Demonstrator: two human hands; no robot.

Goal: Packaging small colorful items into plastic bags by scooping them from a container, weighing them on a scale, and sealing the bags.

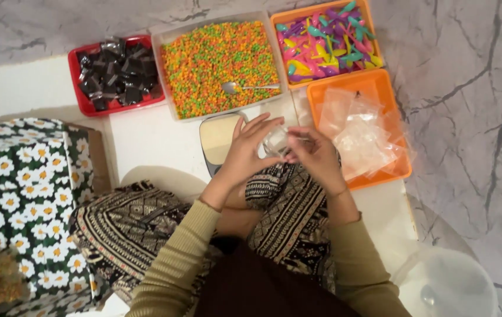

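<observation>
Both hands meet above the patterned lap: left hand (250,148) and right hand (315,154) pinch a small clear plastic bag (276,140) between fingertips. Just beyond lies a flat cream weighing scale (219,138). Farther off, a clear tub of multicoloured candy beads (219,58) holds a metal spoon (248,88); right, an orange tray of clear bags (380,88).

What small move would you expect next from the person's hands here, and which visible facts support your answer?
Probably pulling the small clear bag open: both the left hand and the right hand pinch it, it looks unfilled, and a spoon lies ready in the tray of colourful candy.
</observation>
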